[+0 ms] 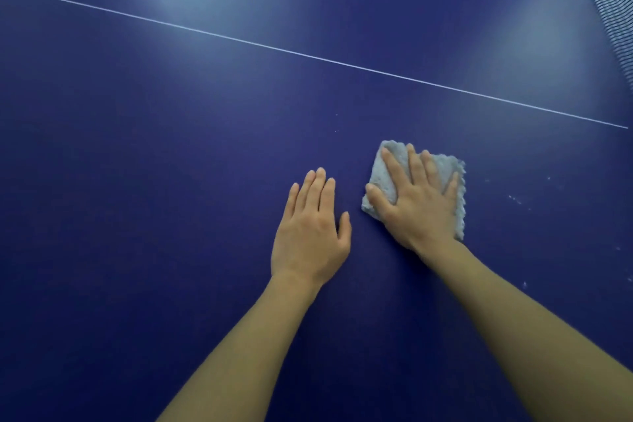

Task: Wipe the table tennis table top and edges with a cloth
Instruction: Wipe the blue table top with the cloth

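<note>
The dark blue table tennis table top (171,181) fills the view. A folded pale grey cloth (382,178) lies flat on it right of centre. My right hand (416,202) presses down on the cloth with straight, spread fingers, covering most of it. My left hand (310,229) rests flat on the bare table just left of the cloth, fingers straight and together, a small gap between the two hands.
A thin white centre line (308,55) runs diagonally across the table beyond the hands. The net (609,3) shows at the top right corner. Small white specks (513,199) dot the surface to the right of the cloth.
</note>
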